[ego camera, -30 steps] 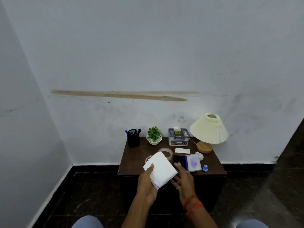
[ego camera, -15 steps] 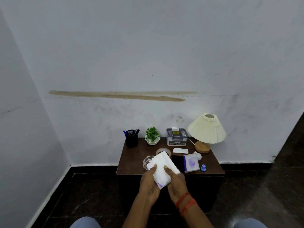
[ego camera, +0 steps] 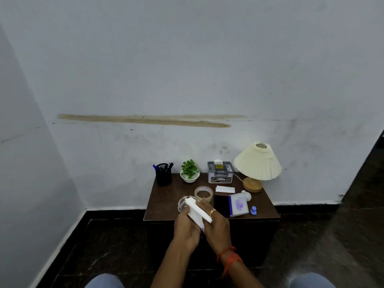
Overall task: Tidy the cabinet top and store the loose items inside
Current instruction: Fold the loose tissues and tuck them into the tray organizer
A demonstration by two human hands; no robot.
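Above the front edge of the cabinet (ego camera: 166, 213), a white packet (ego camera: 198, 213) is held edge-on between both hands. Left hand (ego camera: 187, 229) grips its lower left side, thumb on top; right hand (ego camera: 216, 223), with a ring on 1 finger and orange threads at the wrist, closes on its right side. Just behind the packet a glass dish (ego camera: 182, 202) sits on the dark wooden top, with a tape roll (ego camera: 203, 193) beside it. To the right lie a dark pad (ego camera: 221, 204) and, touching it, a white box with a purple mark (ego camera: 239, 205); a small blue cap (ego camera: 253, 210) stands near the box, and a white bottle (ego camera: 247, 196) is behind it. A flat white strip (ego camera: 225, 189) lies farther back. Along the wall stand a black pen holder (ego camera: 163, 175), a potted plant (ego camera: 189, 172), a grey tissue box (ego camera: 220, 172) and a pleated lamp (ego camera: 257, 163).
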